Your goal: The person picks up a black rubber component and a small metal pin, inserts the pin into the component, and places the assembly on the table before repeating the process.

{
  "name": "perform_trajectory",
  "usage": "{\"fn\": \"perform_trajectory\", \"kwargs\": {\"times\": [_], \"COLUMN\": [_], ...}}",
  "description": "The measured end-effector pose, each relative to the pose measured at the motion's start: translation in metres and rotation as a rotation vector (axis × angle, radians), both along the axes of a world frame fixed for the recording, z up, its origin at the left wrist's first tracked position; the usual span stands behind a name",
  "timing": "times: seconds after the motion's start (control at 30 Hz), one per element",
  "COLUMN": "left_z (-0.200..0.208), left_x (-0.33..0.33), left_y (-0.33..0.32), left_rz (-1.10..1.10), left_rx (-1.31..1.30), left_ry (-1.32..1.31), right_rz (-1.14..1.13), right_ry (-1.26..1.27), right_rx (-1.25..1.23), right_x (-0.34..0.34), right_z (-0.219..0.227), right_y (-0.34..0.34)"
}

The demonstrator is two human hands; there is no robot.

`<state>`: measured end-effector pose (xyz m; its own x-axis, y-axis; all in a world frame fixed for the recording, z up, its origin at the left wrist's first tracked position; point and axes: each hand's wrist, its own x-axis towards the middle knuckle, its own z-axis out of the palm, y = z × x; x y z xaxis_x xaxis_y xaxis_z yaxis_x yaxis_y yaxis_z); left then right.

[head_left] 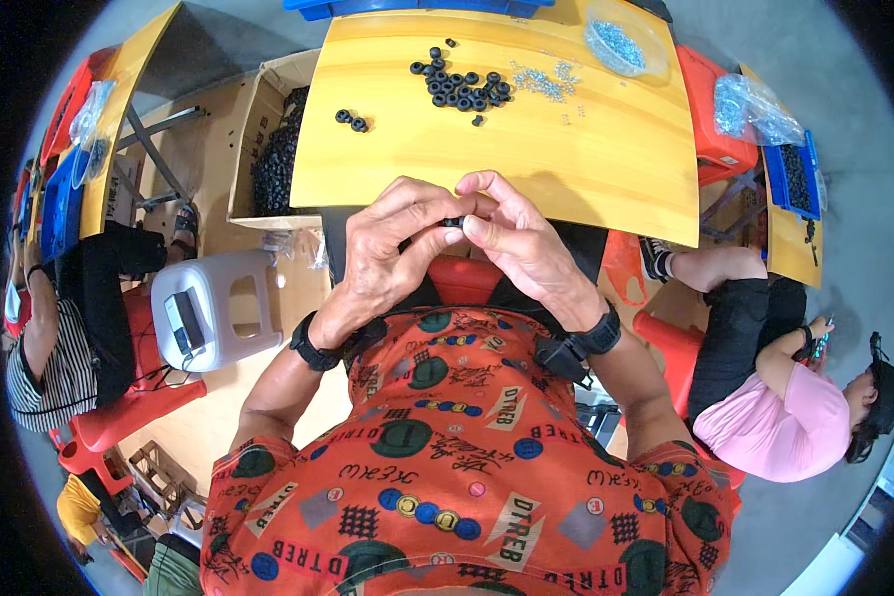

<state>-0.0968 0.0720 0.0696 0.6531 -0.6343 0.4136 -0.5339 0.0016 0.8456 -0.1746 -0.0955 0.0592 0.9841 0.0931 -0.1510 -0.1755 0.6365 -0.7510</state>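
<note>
In front of my body, over the near edge of the yellow table (387, 179), my two hands meet at the fingertips. Between them is a small black ring-like part (453, 222), partly covered by fingers. My left hand (399, 238) pinches it from the left side. My right hand (515, 236) has its thumb and fingertips closed at the part's other end; whether a second tiny piece is there I cannot make out. Farther off on the tabletop lies a cluster of similar black round parts (464, 91). Beside that cluster are scattered tiny shiny pieces (548, 81).
A clear bowl (642, 62) of small bluish pieces stands at the table's far right. Left of the table, a cardboard box (243, 169) holds many black parts. A blue tray (417, 8) sits at the far edge. Seated people work at side tables, left and right.
</note>
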Motion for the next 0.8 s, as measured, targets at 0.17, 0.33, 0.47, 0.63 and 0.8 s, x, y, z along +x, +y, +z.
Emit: {"fn": "perform_trajectory", "kwargs": {"times": [0.17, 0.33, 0.47, 0.63, 0.8], "left_z": [-0.002, -0.005, 0.000, 0.004, 0.000], "left_x": [0.003, 0.003, 0.001, 0.003, -0.002], "left_y": [0.001, 0.005, 0.005, 0.009, 0.008], "left_rz": [0.026, 0.061, 0.046, -0.013, 0.004], "left_rx": [-0.023, -0.021, -0.009, -0.010, -0.033], "left_ry": [-0.095, -0.101, -0.052, 0.055, -0.165], "right_rz": [0.018, 0.044, 0.071, 0.032, -0.038], "right_ry": [0.012, 0.033, -0.002, 0.018, -0.024], "right_rx": [-0.003, 0.014, 0.087, 0.211, 0.162], "right_x": [0.004, 0.010, 0.013, 0.010, -0.001], "right_z": [-0.001, -0.005, -0.017, -0.003, -0.003], "right_y": [0.004, 0.006, 0.002, 0.009, 0.018]}}
